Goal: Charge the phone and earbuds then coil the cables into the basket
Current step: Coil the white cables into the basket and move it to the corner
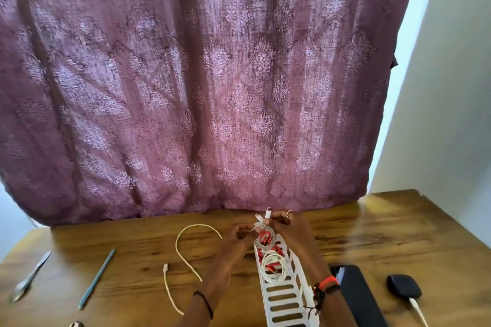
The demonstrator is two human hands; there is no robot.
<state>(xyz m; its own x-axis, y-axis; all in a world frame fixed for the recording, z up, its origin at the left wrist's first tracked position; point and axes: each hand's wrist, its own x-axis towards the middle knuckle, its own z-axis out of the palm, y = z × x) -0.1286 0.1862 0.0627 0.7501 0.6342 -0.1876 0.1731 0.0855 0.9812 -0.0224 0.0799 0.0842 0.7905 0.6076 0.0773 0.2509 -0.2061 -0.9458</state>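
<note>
A long white slotted basket point(281, 302) lies on the wooden table, holding coiled white and red cables point(273, 265). Over its far end my right hand point(285, 223) grips a bundle of white cable with two plug ends sticking up. My left hand point(240, 232) pinches the same white cable beside it. A loose white cable point(183, 255) loops across the table to the left, its plug end lying free. The black phone point(356, 297) lies right of the basket. A black earbuds case point(403, 287) sits further right with a white cable plugged in.
A teal pen point(97, 279) and a metal spoon-like tool point(29, 277) lie on the table's left side. A purple patterned curtain point(199, 87) hangs behind the table, and a white wall point(451, 87) stands at the right.
</note>
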